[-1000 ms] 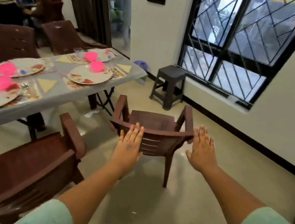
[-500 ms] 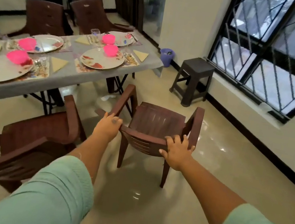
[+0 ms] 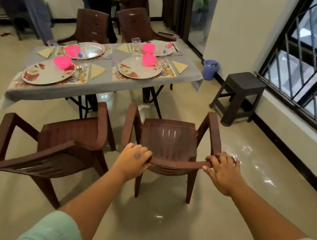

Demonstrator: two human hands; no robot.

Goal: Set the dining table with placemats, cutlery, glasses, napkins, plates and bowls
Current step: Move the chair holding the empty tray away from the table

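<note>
Behind table | left hand, right hand grip chair backrest | no writing legible

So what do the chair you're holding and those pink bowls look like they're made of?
Chair: likely moulded brown plastic, semi-gloss, with one-piece ribbed seat and light glints. Pink bowls: probably plastic, with bright uniform colour and a smooth, faintly shiny surface. Both hands grip the chair's backrest.

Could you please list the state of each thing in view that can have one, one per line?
left hand: grips the chair's backrest top.
right hand: grips the same backrest.
chair: upright, facing the table, unoccupied.
second chair: upright, beside it, unoccupied.
table: covered by a grey cloth, set for four.
pink bowls: upright on plates.
stool: upright by the window.
</note>
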